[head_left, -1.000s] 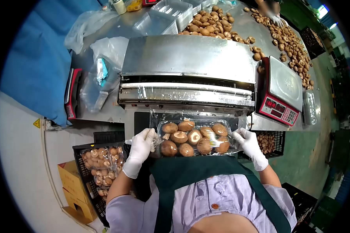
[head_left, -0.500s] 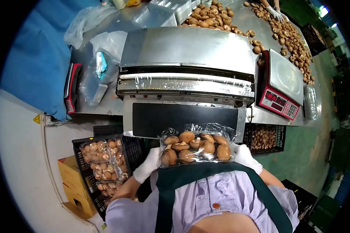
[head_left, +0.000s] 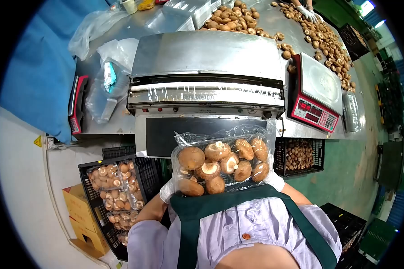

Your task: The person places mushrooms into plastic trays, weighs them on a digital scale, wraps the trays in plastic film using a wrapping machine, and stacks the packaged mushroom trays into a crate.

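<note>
A clear tray of brown mushrooms (head_left: 220,166), with loose film standing up along its far edge, is tilted up close to the apron. My left hand (head_left: 168,190), in a white glove, grips the tray's left end; its fingers are mostly behind the tray. At the right end my right hand (head_left: 274,180), also gloved, holds the tray, its fingers largely hidden too. Just beyond the tray lies the black plate (head_left: 159,138) of the wrapping machine (head_left: 206,56), whose film roll (head_left: 206,88) runs across the front.
Red scales (head_left: 316,96) stand right of the machine. Loose mushrooms (head_left: 231,19) and empty trays (head_left: 179,15) lie behind it. A co-worker's gloved hands (head_left: 307,13) are at the far right. Crates hold packed mushrooms (head_left: 116,199) at left and loose mushrooms (head_left: 299,154) at right.
The tray has come back off the machine's plate toward my body and tilted up, both hands moving with it. The film's far edge now stands loose and crumpled.
</note>
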